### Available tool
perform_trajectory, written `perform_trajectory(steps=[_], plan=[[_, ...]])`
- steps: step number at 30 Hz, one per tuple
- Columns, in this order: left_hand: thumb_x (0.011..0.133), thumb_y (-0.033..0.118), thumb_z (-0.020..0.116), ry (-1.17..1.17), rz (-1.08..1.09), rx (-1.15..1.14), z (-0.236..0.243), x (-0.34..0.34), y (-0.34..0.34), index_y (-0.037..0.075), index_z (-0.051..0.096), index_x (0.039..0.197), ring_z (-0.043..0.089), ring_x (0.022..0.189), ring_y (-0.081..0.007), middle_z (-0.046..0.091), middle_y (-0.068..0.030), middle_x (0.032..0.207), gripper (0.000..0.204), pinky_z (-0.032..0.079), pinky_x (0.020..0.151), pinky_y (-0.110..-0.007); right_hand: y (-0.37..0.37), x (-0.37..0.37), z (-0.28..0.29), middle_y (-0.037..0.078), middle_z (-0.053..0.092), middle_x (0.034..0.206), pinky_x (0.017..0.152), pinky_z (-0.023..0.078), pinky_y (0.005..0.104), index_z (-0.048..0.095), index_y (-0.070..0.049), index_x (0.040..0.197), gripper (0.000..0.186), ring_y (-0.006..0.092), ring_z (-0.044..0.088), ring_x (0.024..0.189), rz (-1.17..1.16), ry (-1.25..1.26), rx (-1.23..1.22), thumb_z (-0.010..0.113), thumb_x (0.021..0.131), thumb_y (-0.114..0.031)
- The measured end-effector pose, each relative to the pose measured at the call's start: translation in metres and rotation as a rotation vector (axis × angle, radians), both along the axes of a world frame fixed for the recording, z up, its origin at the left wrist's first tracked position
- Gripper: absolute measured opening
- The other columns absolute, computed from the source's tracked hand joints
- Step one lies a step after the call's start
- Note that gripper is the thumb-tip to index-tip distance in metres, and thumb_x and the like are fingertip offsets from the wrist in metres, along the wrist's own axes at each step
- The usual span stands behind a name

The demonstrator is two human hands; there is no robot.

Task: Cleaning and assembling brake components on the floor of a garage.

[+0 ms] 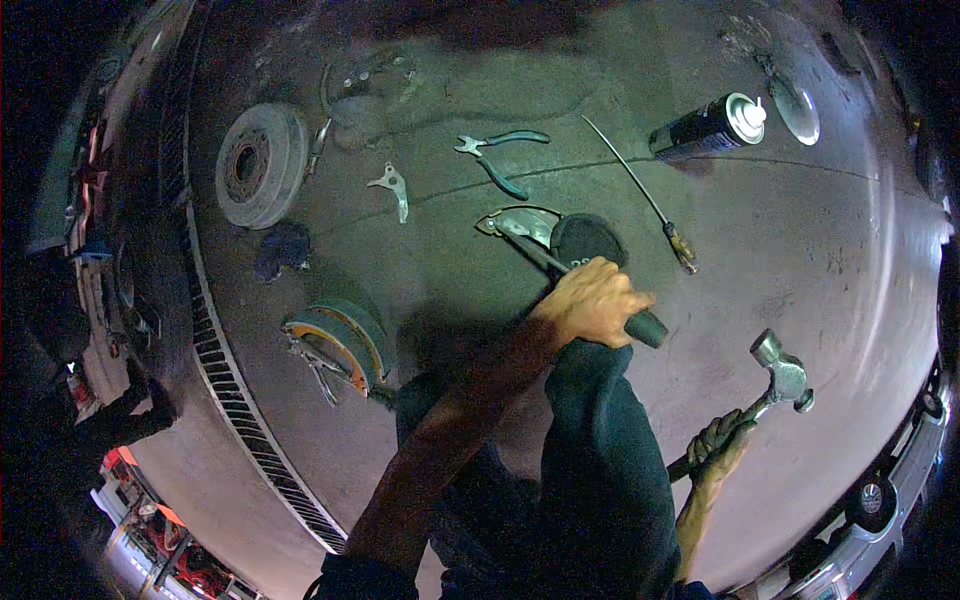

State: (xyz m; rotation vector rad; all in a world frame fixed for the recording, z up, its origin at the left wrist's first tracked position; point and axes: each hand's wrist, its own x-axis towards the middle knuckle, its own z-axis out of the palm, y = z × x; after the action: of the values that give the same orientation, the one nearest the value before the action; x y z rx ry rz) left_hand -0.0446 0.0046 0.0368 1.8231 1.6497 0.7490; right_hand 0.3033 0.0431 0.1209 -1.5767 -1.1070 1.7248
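grip: left hand point(600, 298) is curling tightly around a dark-handled tool point(648, 330), butt end poking out beyond the fist on the right. its thin shaft is running up-left across a curved metal part point(530, 225), which is lying on the floor against the toe of a dark shoe point(588, 240); whether shaft and part are touching, cannot tell. right hand point(720, 445), lower right, is clenching the handle of a ball-peen hammer point(785, 378); its head is hovering well apart from the dark-handled tool.

farther out: cutting pliers point(500, 178) are lying spread above the curved part, and a flat metal bracket point(396, 190) is resting to their left. a screwdriver point(681, 247) with an amber handle is lying right of the shoe, near a spray can point(700, 132). on the left, two curved brake shoes point(350, 340) are sitting below a brake drum point(285, 150), beside a floor grating point(212, 362).
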Motion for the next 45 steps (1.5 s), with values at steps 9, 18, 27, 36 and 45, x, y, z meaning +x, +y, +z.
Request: perform_trajectory(steps=[9, 18, 27, 36, 45], plan=[[0.061, 0.031, 0.082, -0.041, 0.279, 0.073, -0.012, 0.003, 0.023, 0.013, 0.075, 0.1, 0.07, 0.073, -0.0378, 0.071, -0.014, 0.072, 0.043, 0.054, 0.072, -0.048, -0.007, -0.006, -0.016, -0.003, 0.036, 0.059, 0.035, 0.034, 0.0272, 0.044, -0.017, 0.094, 0.043, 0.0093, 0.034, 0.042, -0.215, 0.464, 0.086, 0.052, 0.102, -0.059], [0.056, 0.042, 0.084, 0.096, 0.081, 0.116, -0.017, -0.019, 0.001, 0.014, 0.073, 0.095, 0.068, 0.063, -0.0325, 0.068, -0.0092, 0.067, 0.049, 0.051, 0.058, -0.046, -0.032, -0.046, -0.061, -0.001, 0.038, 0.055, 0.033, 0.031, 0.0294, 0.041, -0.017, 0.077, 0.045, 0.0127, 0.033, 0.037, -0.089, 0.073, -0.193, 0.053, 0.102, -0.053], [0.059, 0.038, 0.083, 0.035, 0.173, 0.119, -0.01, -0.01, -0.001, 0.012, 0.074, 0.102, 0.069, 0.066, -0.0331, 0.068, -0.0104, 0.068, 0.051, 0.052, 0.06, -0.046, -0.018, -0.011, -0.03, -0.002, 0.037, 0.055, 0.034, 0.035, 0.0294, 0.041, -0.015, 0.079, 0.056, 0.0109, 0.036, 0.038, 0.061, 0.038, -0.013, 0.053, 0.098, -0.066], [0.059, 0.037, 0.084, -0.053, 0.266, 0.171, 0.002, -0.004, -0.007, 0.01, 0.071, 0.097, 0.069, 0.069, -0.0346, 0.07, -0.0108, 0.073, 0.049, 0.054, 0.061, -0.047, -0.027, -0.018, -0.02, -0.002, 0.04, 0.059, 0.037, 0.036, 0.027, 0.042, -0.013, 0.083, 0.056, 0.0097, 0.038, 0.043, 0.125, 0.047, -0.102, 0.06, 0.094, -0.065], [0.071, 0.049, 0.085, 0.137, 1.13, -0.463, -0.029, -0.057, -0.084, 0.009, 0.073, 0.104, 0.071, 0.078, -0.0451, 0.07, -0.0229, 0.074, 0.053, 0.056, 0.072, -0.054, -0.034, -0.022, -0.02, -0.002, 0.042, 0.059, 0.037, 0.038, 0.0264, 0.044, -0.012, 0.083, 0.057, 0.0099, 0.043, 0.044, 0.217, -0.066, -0.018, 0.063, 0.092, -0.065]])
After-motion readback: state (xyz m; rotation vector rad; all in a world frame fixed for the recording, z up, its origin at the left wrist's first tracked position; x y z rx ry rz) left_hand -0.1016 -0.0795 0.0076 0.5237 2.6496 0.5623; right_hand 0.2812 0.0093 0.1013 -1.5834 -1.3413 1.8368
